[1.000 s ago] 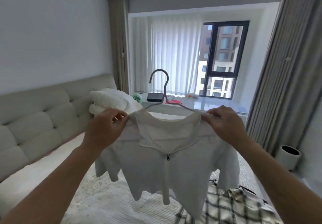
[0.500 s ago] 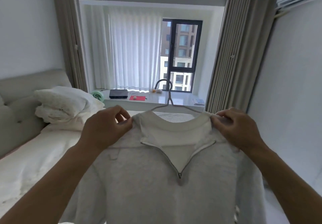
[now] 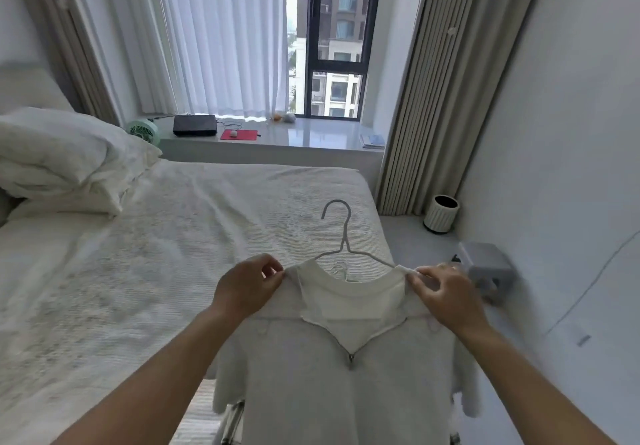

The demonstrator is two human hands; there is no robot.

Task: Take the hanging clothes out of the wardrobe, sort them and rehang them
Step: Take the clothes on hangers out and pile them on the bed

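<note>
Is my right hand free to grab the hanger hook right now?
Probably not yet. The right hand is pinching the top's shoulder, as is the left hand. The hook itself stands clear above the collar, with nothing blocking it once you let go.

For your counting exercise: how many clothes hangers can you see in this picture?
1. A wire hanger inside the white zip-neck top, held over the bed's edge. Others may be hidden.
</note>
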